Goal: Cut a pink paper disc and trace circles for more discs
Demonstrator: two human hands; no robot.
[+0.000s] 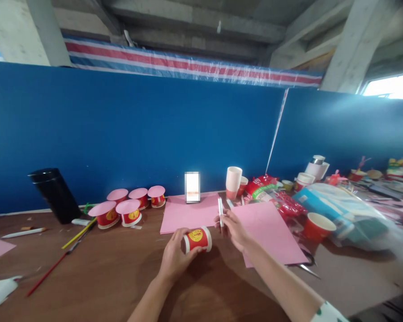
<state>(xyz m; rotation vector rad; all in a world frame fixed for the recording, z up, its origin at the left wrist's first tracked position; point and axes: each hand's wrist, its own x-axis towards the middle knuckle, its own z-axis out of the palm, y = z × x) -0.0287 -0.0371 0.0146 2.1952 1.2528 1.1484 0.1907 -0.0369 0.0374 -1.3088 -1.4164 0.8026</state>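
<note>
Left hand (175, 250): curled round one end of a cup, thumb along the near side, fingers over the far side.
Red paper cup (197, 240): in left hand, tipped on its side, yellow emblem facing up; right hand just beside, not touching it. Can't tell if cup rests on counter.
Right hand (234, 228): pinching a slim white stick between thumb and fingers.
White stick (220, 208): roughly upright in right hand; exact type unclear.
Pink sheets: one (184, 217) beyond left hand, another (268, 230) right of right hand, near the forearm.
Scissors (309, 269): partly under right-hand pink sheet, right of right forearm.
Pink-topped red cups (129, 211): five, grouped beyond and left of left hand, each with a pink disc on top.
Yellow stick (79, 233): left of left hand, near those cups.
Black thermos (55, 197): far left of left hand, past the cups.
White cup stack (233, 181): beyond right hand.
Loose red cup (319, 226): right of right hand, mouth up, beside a clear plastic bag (366, 223).
Counter (121, 277): brown, under both hands.
Blue partition (154, 129): behind everything, beyond hands.
</note>
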